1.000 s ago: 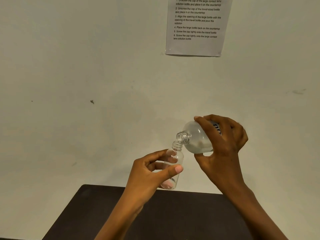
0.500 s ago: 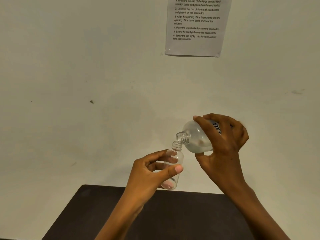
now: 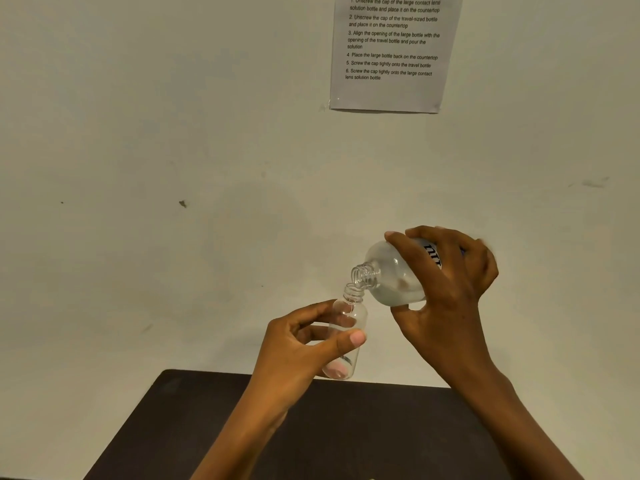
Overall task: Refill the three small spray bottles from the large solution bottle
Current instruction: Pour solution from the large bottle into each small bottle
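Spilling looks the main risk: the small clear plastic spray bottle (image 3: 348, 327) has a narrow neck, so a steeper tilt or drifting mouths would send liquid over the fingers onto the dark brown counter (image 3: 346, 431). The left hand (image 3: 301, 344) clamps fingers and thumb round it above the counter's far edge, nearly upright, neck up. The right hand (image 3: 450, 292) wraps its fingers round the large clear solution bottle (image 3: 394, 275), long axis sloping down-left, mouth at the small rim.

Table (image 3: 346, 427) below; large bottle (image 3: 393, 271) mouth just over small bottle (image 3: 352, 311) neck.
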Motion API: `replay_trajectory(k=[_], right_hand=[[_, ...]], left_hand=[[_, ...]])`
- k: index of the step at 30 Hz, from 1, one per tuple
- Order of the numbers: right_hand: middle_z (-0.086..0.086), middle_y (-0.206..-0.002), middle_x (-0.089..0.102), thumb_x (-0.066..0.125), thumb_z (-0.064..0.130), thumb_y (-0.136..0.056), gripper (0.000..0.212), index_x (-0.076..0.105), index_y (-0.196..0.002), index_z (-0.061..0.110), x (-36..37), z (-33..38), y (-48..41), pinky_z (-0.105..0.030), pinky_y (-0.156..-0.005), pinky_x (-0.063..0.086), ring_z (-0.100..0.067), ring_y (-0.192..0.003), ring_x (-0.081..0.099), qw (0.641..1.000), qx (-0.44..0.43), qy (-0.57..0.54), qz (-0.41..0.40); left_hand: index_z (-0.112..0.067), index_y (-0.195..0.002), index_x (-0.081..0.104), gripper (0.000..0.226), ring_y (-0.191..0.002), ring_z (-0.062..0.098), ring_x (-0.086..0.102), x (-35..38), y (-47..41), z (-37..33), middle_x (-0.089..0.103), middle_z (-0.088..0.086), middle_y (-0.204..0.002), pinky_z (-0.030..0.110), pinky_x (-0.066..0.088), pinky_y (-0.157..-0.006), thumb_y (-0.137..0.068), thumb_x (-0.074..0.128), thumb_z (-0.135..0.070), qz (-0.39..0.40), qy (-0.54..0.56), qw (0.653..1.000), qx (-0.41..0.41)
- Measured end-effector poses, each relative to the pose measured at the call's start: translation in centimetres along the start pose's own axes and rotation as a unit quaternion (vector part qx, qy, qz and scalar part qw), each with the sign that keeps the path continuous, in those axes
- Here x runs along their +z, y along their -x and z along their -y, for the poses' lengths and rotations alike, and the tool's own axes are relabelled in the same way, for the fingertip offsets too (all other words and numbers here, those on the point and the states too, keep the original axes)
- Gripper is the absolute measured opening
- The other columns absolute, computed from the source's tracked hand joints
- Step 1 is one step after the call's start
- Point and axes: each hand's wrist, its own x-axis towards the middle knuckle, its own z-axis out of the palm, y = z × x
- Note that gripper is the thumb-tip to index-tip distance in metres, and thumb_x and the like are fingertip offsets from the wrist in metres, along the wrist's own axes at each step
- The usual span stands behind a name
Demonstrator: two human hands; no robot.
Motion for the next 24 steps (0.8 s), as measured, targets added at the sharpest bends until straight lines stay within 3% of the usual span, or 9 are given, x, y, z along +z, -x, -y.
replay_trajectory(k=[19, 24], right_hand=[[-0.010, -0.120, 0.052, 0.072, 0.018, -0.058, 0.072, 0.046, -0.124, 0.026, -0.18, 0.07, -0.14, -0.020, -0.109, -0.001, -0.029, -0.121, 0.032, 1.000, -0.007, 0.016, 0.002], [-0.008, -0.122, 0.049, 0.073, 0.017, -0.058, 0.073, 0.045, -0.125, 0.027, -0.19, 0.03, -0.10, -0.022, -0.109, 0.002, -0.029, -0.121, 0.032, 1.000, -0.007, 0.014, 0.007]], left_hand=[[-0.038, -0.087, 0.062, 0.039, -0.091, 0.012, 0.066, 0.08, -0.06, 0.08, 0.068, -0.011, -0.095, 0.028, 0.059, -0.067, -0.049, 0.069, -0.039, -0.003, -0.006, 1.000, -0.005], [-0.037, -0.089, 0.063, 0.042, -0.094, 0.018, 0.067, 0.11, 0.05, 0.05, 0.070, -0.003, -0.101, 0.034, 0.060, -0.069, -0.048, 0.071, -0.039, -0.004, -0.001, 1.000, -0.001]])
